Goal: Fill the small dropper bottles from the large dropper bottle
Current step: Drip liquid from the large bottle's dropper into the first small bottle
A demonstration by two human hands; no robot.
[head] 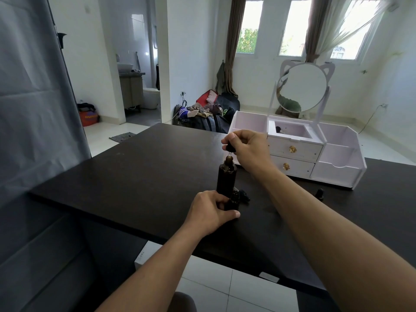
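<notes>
A large dark dropper bottle [226,176] stands upright on the black table [139,167]. My right hand [247,147] pinches its black dropper cap [230,147] just above the bottle's open neck, the glass tip at the mouth. In front of it stands a small dark dropper bottle [234,200], uncapped, which my left hand [211,212] grips from the left with the thumb along the table. A small black dropper cap [245,195] lies right behind the small bottle. Another small dark cap or bottle [319,194] lies farther right on the table.
A white wooden organiser [337,158] with two drawers and a cat-ear mirror [302,86] stands at the back right of the table. Bags and clothes lie piled on the floor beyond the table. A grey curtain hangs at the left.
</notes>
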